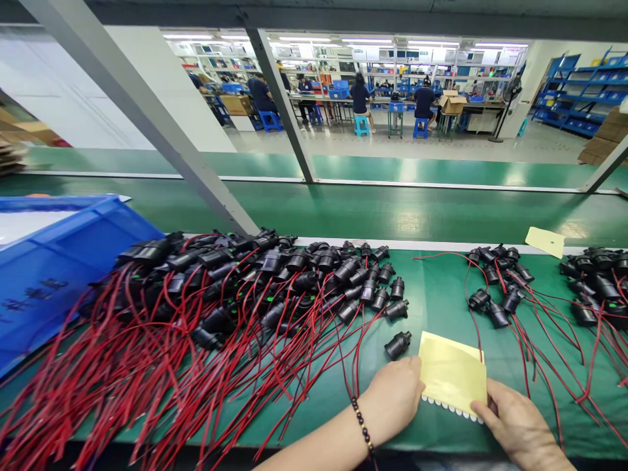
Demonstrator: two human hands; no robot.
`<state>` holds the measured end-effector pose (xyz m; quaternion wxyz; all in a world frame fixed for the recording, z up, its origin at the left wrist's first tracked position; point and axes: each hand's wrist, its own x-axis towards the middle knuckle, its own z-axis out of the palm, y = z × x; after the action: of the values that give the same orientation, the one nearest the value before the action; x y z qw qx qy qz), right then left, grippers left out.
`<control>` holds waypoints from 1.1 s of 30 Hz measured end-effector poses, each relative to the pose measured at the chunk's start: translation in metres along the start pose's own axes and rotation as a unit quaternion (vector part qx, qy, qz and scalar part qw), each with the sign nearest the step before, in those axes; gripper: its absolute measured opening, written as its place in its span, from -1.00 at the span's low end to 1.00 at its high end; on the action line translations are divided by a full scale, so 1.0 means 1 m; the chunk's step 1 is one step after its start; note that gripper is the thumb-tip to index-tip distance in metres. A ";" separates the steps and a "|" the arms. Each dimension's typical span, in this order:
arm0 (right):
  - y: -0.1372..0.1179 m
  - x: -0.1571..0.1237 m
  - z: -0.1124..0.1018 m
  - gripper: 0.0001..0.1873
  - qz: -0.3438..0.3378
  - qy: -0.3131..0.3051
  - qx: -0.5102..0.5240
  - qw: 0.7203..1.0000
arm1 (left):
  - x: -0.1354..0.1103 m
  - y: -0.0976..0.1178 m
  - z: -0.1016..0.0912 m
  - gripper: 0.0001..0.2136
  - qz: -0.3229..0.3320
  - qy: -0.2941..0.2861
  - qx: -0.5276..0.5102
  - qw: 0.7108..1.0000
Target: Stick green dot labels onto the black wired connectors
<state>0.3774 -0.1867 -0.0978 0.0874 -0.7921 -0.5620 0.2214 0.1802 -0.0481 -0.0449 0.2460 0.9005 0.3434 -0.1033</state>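
A yellow backing sheet of stickers (452,373), with a row of white rounded tabs along its lower edge, is between my hands above the green table. My left hand (396,394), with a beaded bracelet at the wrist, has its fingers closed at the sheet's left edge; its fingertips are partly hidden. On the right, my right hand (515,418) pinches the lower right corner between thumb and fingers. Just beyond my left hand lies a single black cylindrical part (398,345). Left of it spreads a large heap of similar black parts (299,281) with red wires (161,366) trailing towards me.
At the left a blue plastic crate (73,261) stands tilted. Smaller groups of black wired parts (498,314) lie to the right, near a loose yellow sheet (545,242). Grey metal posts (282,104) rise beyond the table. Several people sit at benches far back.
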 end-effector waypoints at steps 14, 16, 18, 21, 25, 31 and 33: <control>-0.003 -0.002 -0.002 -0.78 -0.005 0.002 -0.005 1.000 | -0.023 0.007 0.040 -0.35 0.264 0.063 -0.032 0.962; -0.003 -0.002 0.000 -0.78 0.000 0.011 -0.013 1.000 | -0.021 0.005 0.042 -0.30 0.257 0.047 -0.035 0.965; -0.005 -0.002 0.003 -0.77 0.010 0.016 -0.023 1.000 | -0.020 0.004 0.043 -0.27 0.260 0.033 -0.030 0.965; -0.010 -0.002 0.005 -0.73 0.024 0.034 -0.037 0.998 | -0.016 0.005 0.045 -0.25 0.274 0.025 -0.020 0.961; -0.015 -0.001 0.005 -0.65 0.031 0.044 -0.062 0.997 | -0.013 0.004 0.048 -0.28 0.282 0.015 -0.026 0.959; -0.010 -0.003 -0.002 -0.85 0.018 0.041 -0.003 0.999 | -0.025 -0.008 0.043 -0.27 0.251 0.053 -0.077 0.964; -0.006 -0.006 -0.006 -0.85 0.025 0.039 0.003 0.999 | -0.032 -0.013 0.038 -0.32 0.238 0.064 -0.092 0.965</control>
<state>0.3733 -0.1899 -0.0890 0.1066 -0.8135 -0.5377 0.1941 0.1472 -0.0768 -0.0708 0.3224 0.9346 0.1424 0.0480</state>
